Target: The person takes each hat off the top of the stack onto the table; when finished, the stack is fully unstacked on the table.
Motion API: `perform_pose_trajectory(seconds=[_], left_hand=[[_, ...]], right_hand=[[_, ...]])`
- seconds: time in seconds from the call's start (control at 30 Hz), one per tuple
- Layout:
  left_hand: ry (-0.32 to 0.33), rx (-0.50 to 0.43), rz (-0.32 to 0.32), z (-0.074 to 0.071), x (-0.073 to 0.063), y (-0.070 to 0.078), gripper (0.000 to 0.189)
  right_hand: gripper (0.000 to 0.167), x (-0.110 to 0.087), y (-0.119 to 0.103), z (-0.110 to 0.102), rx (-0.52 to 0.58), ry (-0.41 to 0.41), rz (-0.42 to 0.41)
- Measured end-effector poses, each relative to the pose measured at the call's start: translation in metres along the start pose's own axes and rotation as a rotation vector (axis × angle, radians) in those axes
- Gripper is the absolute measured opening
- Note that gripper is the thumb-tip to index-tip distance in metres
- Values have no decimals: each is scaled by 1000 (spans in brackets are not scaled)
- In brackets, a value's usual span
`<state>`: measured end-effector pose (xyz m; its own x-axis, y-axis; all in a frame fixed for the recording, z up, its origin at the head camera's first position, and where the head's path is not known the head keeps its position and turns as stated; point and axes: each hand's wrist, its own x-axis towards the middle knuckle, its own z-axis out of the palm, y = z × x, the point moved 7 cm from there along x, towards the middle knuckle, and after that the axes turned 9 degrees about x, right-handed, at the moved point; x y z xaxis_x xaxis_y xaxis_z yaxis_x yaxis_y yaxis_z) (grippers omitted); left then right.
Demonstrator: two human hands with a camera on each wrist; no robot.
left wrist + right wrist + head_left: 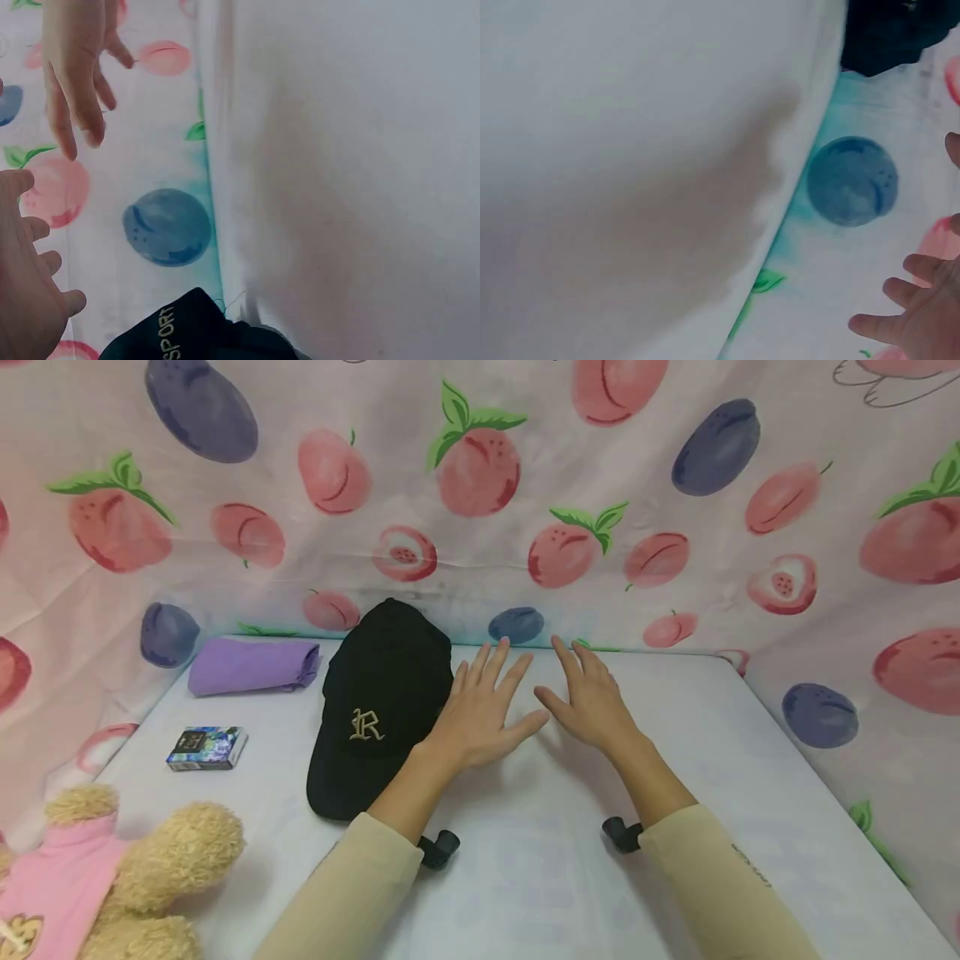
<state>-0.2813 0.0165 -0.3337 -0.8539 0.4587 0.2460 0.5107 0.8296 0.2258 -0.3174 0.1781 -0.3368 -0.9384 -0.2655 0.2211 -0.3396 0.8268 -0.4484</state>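
Note:
Both hands hover over the white table with fingers spread and nothing held. My left hand (pixel 480 714) is just right of a black baseball cap (pixel 390 693), covering part of its right edge in the head view. The cap bears a gold letter R on its front, and its brim points toward me. To the right, my right hand (pixel 592 702) is held apart from the left, thumb toward it. In the left wrist view the cap (pixel 199 334) shows lettering reading SPORT. The right wrist view catches a dark piece of the cap (pixel 896 34) at the top.
A folded purple cloth (pixel 253 666) lies at the back left. In front of it is a small blue patterned box (pixel 207 748). A teddy bear (pixel 67 877) in a pink top sits at the near left. A fruit-print curtain (pixel 480 560) hangs behind the table (pixel 525 860).

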Motion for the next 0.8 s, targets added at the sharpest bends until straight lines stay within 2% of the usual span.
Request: perform_pose_trajectory(seconds=[0.3, 0.47, 0.67, 0.8], left_hand=[[75, -178, -49, -17, -15, -5, 81], [101, -233, -58, -23, -24, -7, 86], [155, -279, -70, -41, -35, -12, 88], [211, -314, -90, -57, -41, -22, 85]], right_hand=[[83, 0, -15, 2, 253, -9, 31], [83, -1, -25, 7, 377, -6, 55], [83, -1, -36, 11, 458, 11, 56], [82, 2, -44, 12, 491, 33, 53]])
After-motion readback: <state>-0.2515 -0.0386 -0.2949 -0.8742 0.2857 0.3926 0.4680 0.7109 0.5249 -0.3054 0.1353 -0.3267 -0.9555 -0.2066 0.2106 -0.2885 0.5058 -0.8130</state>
